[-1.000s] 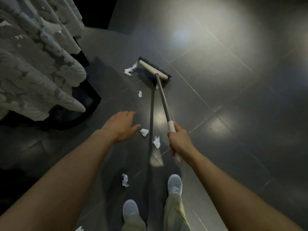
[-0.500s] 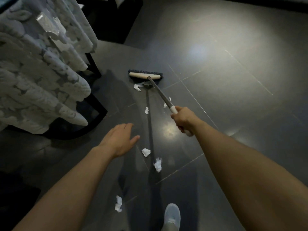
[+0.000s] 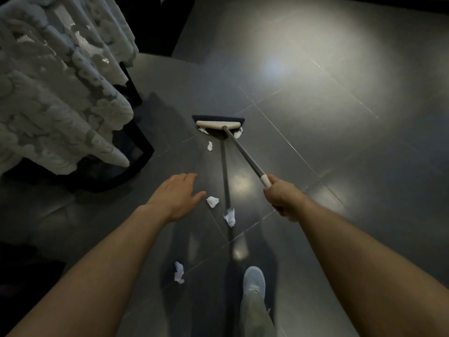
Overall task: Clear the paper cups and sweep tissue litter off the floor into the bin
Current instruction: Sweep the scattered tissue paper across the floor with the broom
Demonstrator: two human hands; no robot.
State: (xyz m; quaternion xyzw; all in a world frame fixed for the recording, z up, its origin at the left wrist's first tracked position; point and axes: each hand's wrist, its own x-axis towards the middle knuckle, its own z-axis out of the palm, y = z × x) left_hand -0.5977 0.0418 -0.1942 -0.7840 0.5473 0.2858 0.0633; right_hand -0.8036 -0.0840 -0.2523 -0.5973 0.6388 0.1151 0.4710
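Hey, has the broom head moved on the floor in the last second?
Yes. The broom head has swung left, off the diagonal tile seam, and now lies squarely beyond the small tissue scrap.

You have one view only, worn on your head. It looks forward and steeply down onto the floor [image 3: 340, 166]. Your shoe [image 3: 254, 279] sits near the bottom edge, close under the lens; the broom [image 3: 243, 152] reaches farther ahead, mid-frame.
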